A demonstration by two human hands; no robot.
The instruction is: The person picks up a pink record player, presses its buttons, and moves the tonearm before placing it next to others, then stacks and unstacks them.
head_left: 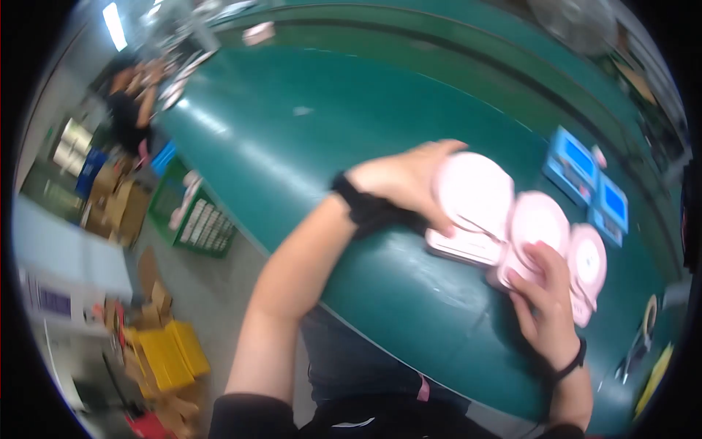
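Three pale pink devices, each with a round disc above a small block-like base, are side by side on the green table [351, 124]. My left hand [413, 179] grips the left device [475, 192] by its left side, fingers behind the disc and thumb at the base. My right hand [542, 304] has its fingers bent onto the base of the middle device [541, 219], thumb at the near side. Just right of that hand sits the right device [587, 260], partly covered by my fingers. Blur hides finer details of the devices.
Two blue boxy fixtures [575, 162] stand at the right behind the devices. Tape and scissors [643, 333] lie near the right edge. A green basket [191, 216] stands off the table's left edge, with yellow bins [164, 355] below. Another person [131, 102] sits at far left.
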